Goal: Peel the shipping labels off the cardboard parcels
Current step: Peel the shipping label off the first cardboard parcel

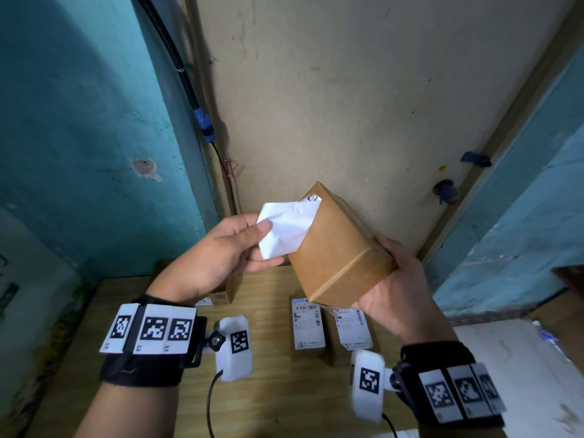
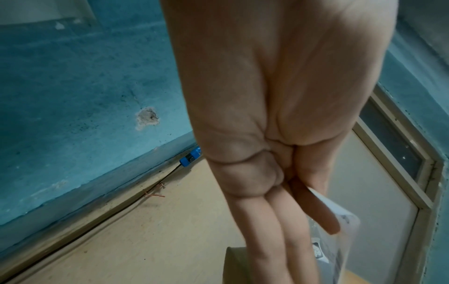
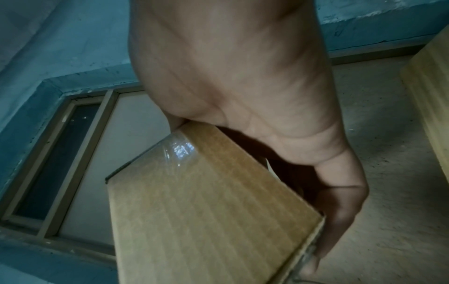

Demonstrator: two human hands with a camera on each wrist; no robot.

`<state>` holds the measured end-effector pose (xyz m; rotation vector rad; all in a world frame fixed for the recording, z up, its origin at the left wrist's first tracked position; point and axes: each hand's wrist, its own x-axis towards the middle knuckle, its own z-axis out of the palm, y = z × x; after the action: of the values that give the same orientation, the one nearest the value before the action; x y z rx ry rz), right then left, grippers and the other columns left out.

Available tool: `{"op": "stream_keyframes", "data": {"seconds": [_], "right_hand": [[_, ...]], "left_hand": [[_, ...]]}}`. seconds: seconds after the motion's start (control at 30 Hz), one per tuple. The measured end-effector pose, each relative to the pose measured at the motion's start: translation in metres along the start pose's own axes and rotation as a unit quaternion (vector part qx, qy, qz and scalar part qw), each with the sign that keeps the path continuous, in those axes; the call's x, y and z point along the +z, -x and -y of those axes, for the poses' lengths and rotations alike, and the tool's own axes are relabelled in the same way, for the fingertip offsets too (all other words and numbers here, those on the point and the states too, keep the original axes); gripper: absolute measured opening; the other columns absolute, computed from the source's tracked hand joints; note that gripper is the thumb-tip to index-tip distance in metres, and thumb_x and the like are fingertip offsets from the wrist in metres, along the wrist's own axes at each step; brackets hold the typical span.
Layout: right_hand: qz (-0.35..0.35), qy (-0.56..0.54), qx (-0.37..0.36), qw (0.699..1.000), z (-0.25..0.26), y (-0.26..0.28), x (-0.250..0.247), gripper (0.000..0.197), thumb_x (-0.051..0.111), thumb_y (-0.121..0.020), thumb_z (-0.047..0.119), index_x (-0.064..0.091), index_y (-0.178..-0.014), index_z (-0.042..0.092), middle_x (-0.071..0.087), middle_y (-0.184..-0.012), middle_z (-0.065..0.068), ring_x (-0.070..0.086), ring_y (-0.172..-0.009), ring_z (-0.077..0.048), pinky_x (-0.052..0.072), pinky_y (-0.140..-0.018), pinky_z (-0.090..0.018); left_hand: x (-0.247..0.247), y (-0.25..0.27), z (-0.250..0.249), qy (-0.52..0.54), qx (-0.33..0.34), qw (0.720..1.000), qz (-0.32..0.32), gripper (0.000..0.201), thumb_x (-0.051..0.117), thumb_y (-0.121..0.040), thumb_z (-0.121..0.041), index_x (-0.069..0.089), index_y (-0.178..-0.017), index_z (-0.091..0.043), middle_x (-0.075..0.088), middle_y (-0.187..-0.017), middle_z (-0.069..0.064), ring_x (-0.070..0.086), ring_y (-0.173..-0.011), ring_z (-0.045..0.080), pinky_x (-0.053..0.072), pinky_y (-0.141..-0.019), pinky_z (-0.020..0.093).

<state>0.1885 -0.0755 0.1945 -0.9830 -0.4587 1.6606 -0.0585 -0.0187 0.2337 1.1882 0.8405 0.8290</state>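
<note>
The right hand (image 1: 395,279) gripped the raised parcel (image 1: 338,248) by its lower end, above the table (image 1: 271,390). The left hand (image 1: 221,251) pinched the mostly lifted label (image 1: 286,229), attached only near the top corner. A sideways tug could tear that corner off, leaving a scrap stuck. Two labelled parcels (image 1: 308,327) lay below.

The left hand (image 2: 279,134) pinches a white label (image 2: 340,226) between thumb and fingers, a brown box (image 2: 234,269) just beside it, teal wall (image 2: 73,96) behind.
</note>
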Motion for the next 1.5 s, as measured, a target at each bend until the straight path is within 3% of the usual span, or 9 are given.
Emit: {"op": "stream_keyframes", "data": {"seconds": [0.1, 0.2, 0.47, 0.6, 0.87, 0.97, 1.1, 1.37, 1.5], "right_hand": [[-0.001, -0.002, 0.004, 1.0, 0.0, -0.001, -0.001, 0.064, 0.055, -0.086, 0.051, 0.059, -0.141, 0.016, 0.068, -0.137, -0.018, 0.067, -0.123, -0.04, 0.052, -0.096, -0.063], [-0.001, 0.003, 0.0, 1.0, -0.002, -0.001, -0.002, 0.066, 0.055, -0.086, 0.051, 0.058, -0.142, 0.015, 0.068, -0.137, -0.018, 0.067, -0.122, -0.04, 0.053, -0.096, -0.064], [-0.022, -0.014, 0.002, 1.0, -0.005, 0.001, -0.004, 0.07, 0.056, -0.088, 0.052, 0.055, -0.147, 0.014, 0.061, -0.145, -0.021, 0.06, -0.131, -0.043, 0.04, -0.108, -0.072], [-0.024, -0.022, -0.006, 0.999, -0.005, 0.005, -0.003, 0.047, 0.046, -0.1, 0.048, 0.065, -0.128, 0.016, 0.077, -0.117, -0.016, 0.07, -0.114, -0.04, 0.048, -0.1, -0.067], [-0.006, -0.037, -0.002, 0.999, -0.009, 0.005, -0.002, 0.051, 0.048, -0.096, 0.049, 0.066, -0.131, 0.017, 0.073, -0.126, -0.018, 0.067, -0.119, -0.042, 0.044, -0.103, -0.072], [-0.007, -0.06, 0.005, 0.998, -0.009, 0.006, -0.002, 0.048, 0.05, -0.095, 0.048, 0.071, -0.124, 0.016, 0.074, -0.125, -0.019, 0.067, -0.119, -0.043, 0.042, -0.104, -0.071], [0.009, -0.067, 0.014, 0.998, -0.009, 0.007, -0.001, 0.052, 0.053, -0.087, 0.05, 0.081, -0.114, 0.015, 0.073, -0.126, -0.019, 0.068, -0.117, -0.042, 0.046, -0.101, -0.067], [0.025, -0.099, 0.03, 0.994, -0.013, 0.005, 0.0, 0.064, 0.056, -0.084, 0.05, 0.065, -0.137, 0.015, 0.07, -0.131, -0.022, 0.067, -0.117, -0.045, 0.053, -0.09, -0.065], [0.021, -0.105, 0.035, 0.994, -0.016, 0.003, 0.0, 0.061, 0.055, -0.085, 0.05, 0.067, -0.133, 0.014, 0.071, -0.128, -0.022, 0.073, -0.107, -0.043, 0.055, -0.083, -0.063]], "left_hand": [[-0.003, 0.003, -0.001, -0.02, 0.002, 1.0, 0.024, 0.058, 0.06, -0.091, -0.04, 0.052, -0.112, 0.014, 0.051, -0.069, 0.014, 0.043, -0.072, 0.032, 0.035, -0.09, 0.047], [-0.002, 0.003, 0.001, -0.032, 0.012, 0.999, 0.026, 0.055, 0.052, -0.092, -0.033, 0.047, -0.107, 0.02, 0.044, -0.057, -0.002, 0.039, -0.057, 0.012, 0.032, -0.073, 0.038], [-0.002, -0.003, 0.011, -0.003, 0.016, 0.998, 0.053, 0.03, 0.053, -0.095, -0.025, 0.055, -0.102, 0.004, 0.056, -0.058, -0.008, 0.054, -0.055, 0.0, 0.051, -0.071, 0.019], [0.0, 0.0, 0.009, 0.018, 0.013, 0.998, 0.06, 0.03, 0.049, -0.098, -0.02, 0.057, -0.115, 0.004, 0.068, -0.068, -0.004, 0.064, -0.066, 0.003, 0.05, -0.097, 0.032], [-0.003, 0.004, 0.007, 0.035, 0.01, 0.998, 0.047, 0.035, 0.056, -0.094, -0.023, 0.058, -0.113, 0.006, 0.067, -0.063, -0.003, 0.064, -0.076, 0.016, 0.032, -0.113, 0.056], [-0.003, 0.005, 0.004, 0.038, 0.01, 0.998, 0.043, 0.044, 0.064, -0.089, -0.031, 0.062, -0.115, 0.005, 0.071, -0.082, 0.012, 0.064, -0.094, 0.032, 0.04, -0.102, 0.047], [-0.004, 0.004, 0.004, 0.036, 0.016, 0.999, 0.028, 0.045, 0.05, -0.088, -0.024, 0.058, -0.119, 0.008, 0.068, -0.081, 0.016, 0.069, -0.075, 0.022, 0.045, -0.073, 0.031], [-0.011, -0.002, 0.011, 0.096, 0.046, 0.994, -0.014, 0.031, 0.06, -0.091, -0.023, 0.073, -0.107, 0.0, 0.068, -0.112, 0.026, 0.067, -0.1, 0.037, 0.054, -0.093, 0.043], [-0.007, -0.004, 0.013, 0.136, 0.054, 0.989, -0.018, 0.034, 0.046, -0.088, -0.012, 0.077, -0.093, 0.0, 0.074, -0.095, 0.02, 0.075, -0.08, 0.027, 0.06, -0.065, 0.027]]}}
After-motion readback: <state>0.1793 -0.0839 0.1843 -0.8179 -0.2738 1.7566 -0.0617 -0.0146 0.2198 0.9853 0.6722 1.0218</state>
